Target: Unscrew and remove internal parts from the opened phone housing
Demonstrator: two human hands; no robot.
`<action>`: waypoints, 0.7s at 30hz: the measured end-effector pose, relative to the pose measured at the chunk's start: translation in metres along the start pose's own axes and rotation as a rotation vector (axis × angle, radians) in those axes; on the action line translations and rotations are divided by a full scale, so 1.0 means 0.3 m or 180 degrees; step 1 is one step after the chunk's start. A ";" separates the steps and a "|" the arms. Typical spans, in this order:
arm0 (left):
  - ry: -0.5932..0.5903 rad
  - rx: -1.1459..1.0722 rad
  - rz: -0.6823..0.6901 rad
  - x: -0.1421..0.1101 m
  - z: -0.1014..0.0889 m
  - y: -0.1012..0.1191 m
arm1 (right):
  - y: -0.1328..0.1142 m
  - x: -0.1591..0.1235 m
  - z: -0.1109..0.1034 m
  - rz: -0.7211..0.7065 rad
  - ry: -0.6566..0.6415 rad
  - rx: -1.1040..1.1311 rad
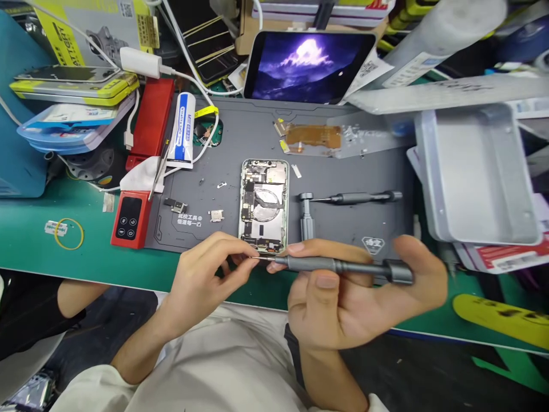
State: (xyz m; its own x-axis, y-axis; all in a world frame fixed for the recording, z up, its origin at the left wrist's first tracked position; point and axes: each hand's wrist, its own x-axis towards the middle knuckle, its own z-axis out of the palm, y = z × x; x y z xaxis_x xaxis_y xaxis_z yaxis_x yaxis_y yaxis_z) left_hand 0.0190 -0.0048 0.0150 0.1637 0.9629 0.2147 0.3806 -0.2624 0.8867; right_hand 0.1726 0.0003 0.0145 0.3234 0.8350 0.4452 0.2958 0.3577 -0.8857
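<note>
In my right hand (pixel 343 303) lies a grey precision screwdriver (pixel 330 266), held sideways with its tip pointing left. Thumb and fingers of my left hand (pixel 210 274) pinch at that tip; whether a tiny screw sits there is too small to tell. Just beyond both hands an opened phone (pixel 266 209) lies flat on a dark grey work mat (pixel 214 131), its inner boards and a round coil showing. To the phone's right rest a second screwdriver (pixel 360 198) and a third one (pixel 306 220), partly covered by my right hand. Small metal parts (pixel 217 216) are on the mat's left.
A tablet with a lit screen (pixel 311 66) stands at the back. On the right is a grey plastic tray (pixel 476 177). Leftward are a red device with buttons (pixel 131 220), a white-and-blue tube (pixel 182 129) and stacked boxes (pixel 77 88). Another person's arm (pixel 81 296) shows at lower left.
</note>
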 end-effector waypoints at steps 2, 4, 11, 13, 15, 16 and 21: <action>-0.0001 0.0033 -0.0061 -0.001 -0.004 -0.001 | -0.004 -0.012 -0.001 -0.0023 0.0087 -0.0093; 0.0023 0.0038 -0.0083 -0.001 -0.007 -0.002 | -0.002 -0.018 -0.006 0.0025 0.0342 -0.0307; 0.0131 -0.0311 -0.0077 -0.009 -0.007 -0.015 | 0.064 0.085 -0.148 -0.0061 0.0644 -0.1071; 0.0145 -0.0449 -0.0125 -0.016 -0.007 -0.020 | 0.094 0.120 -0.197 -0.0031 0.0022 -0.1670; 0.0183 -0.0559 -0.0205 -0.022 -0.007 -0.026 | 0.121 0.142 -0.226 -0.0183 -0.0624 -0.2147; 0.0200 -0.0596 -0.0252 -0.024 -0.007 -0.027 | 0.133 0.148 -0.232 -0.0287 -0.0886 -0.2344; 0.0268 -0.0855 -0.0469 -0.031 -0.005 -0.030 | 0.156 0.158 -0.212 -0.0622 -0.1335 -0.2792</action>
State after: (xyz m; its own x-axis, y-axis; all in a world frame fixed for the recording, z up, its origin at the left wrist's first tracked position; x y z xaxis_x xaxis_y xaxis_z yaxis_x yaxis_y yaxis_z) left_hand 0.0127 -0.0113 0.0056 0.0445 0.9941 0.0989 0.1386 -0.1042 0.9849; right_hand 0.2589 0.0301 0.0026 -0.0962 0.9353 0.3405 0.9254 0.2100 -0.3154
